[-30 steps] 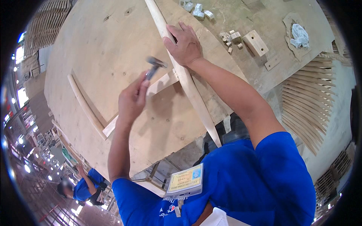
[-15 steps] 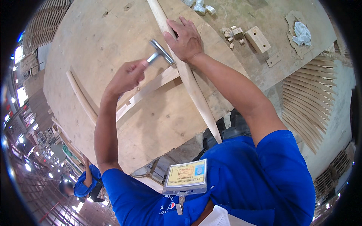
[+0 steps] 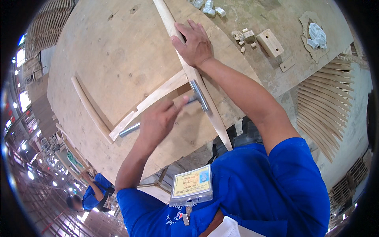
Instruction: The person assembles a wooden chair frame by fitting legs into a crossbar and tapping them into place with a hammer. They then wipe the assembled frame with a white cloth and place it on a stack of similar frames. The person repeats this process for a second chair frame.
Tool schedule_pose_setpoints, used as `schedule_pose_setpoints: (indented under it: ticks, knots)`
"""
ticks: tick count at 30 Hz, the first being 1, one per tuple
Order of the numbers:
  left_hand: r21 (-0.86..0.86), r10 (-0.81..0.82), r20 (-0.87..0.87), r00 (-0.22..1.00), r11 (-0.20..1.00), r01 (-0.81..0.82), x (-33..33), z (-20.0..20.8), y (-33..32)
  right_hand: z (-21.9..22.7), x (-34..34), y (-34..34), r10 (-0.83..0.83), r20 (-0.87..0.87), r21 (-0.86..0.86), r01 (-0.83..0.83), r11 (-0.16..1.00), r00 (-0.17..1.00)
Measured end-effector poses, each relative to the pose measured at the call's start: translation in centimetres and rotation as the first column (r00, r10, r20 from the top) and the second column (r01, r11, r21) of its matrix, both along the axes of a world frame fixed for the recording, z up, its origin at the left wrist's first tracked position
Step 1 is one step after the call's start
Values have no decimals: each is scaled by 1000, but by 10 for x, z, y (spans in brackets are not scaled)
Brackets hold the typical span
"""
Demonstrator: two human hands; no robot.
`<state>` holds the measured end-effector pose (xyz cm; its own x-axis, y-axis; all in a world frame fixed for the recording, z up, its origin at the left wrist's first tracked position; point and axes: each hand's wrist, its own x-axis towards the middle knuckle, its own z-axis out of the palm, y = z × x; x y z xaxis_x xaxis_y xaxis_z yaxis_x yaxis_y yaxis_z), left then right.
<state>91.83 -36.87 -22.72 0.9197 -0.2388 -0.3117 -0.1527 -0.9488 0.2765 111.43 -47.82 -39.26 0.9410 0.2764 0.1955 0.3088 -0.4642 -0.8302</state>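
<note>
My left hand point(image 3: 160, 118) is closed around the handle of a metal hammer point(image 3: 199, 95); motion blurs the hand slightly. The hammer's head lies over the long tapered wooden piece point(image 3: 211, 114), close to where a notched wooden rail point(image 3: 162, 90) meets it; whether they touch I cannot tell. My right hand point(image 3: 194, 45) lies on the upper part of the tapered piece, fingers stretched out and thumb spread across it. The rail runs down to the left, passing near the end of the hammer handle. Both wooden parts lie on a plywood board point(image 3: 106, 51).
A curved wooden strip point(image 3: 89, 106) lies on the board at left. Beyond the board's right edge are small wood blocks point(image 3: 248, 36), a drilled block point(image 3: 270, 42) and a crumpled plastic bag point(image 3: 316, 35). Curved slats point(image 3: 323, 106) are stacked at right. Another person point(image 3: 92, 193) works at lower left.
My left hand and the hammer have swung down and to the right, from above the rail joint to lower along the tapered piece. My right hand has stayed in place.
</note>
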Motion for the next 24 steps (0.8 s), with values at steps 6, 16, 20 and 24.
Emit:
schedule_pose_setpoints:
  ticks: [6, 16, 20, 24]
  knots:
    - [-30, 63, 40, 997, 998, -62, -3, 1, 2, -2, 3, 0, -17, 16, 13, 17, 1000, 1000]
    - [-36, 47, 123, 991, 998, -43, -2, -17, 2, 2, 3, 1, -1, 41, 22, 0, 1000, 999]
    - [23, 129, 102, 986, 991, -132, 0, -20, 5, -3, 3, -3, -5, 39, 36, 3, 999, 999]
    - [-41, 67, 127, 990, 997, -62, -11, -17, 0, 2, -1, 1, 1, 31, 25, -1, 1000, 1000]
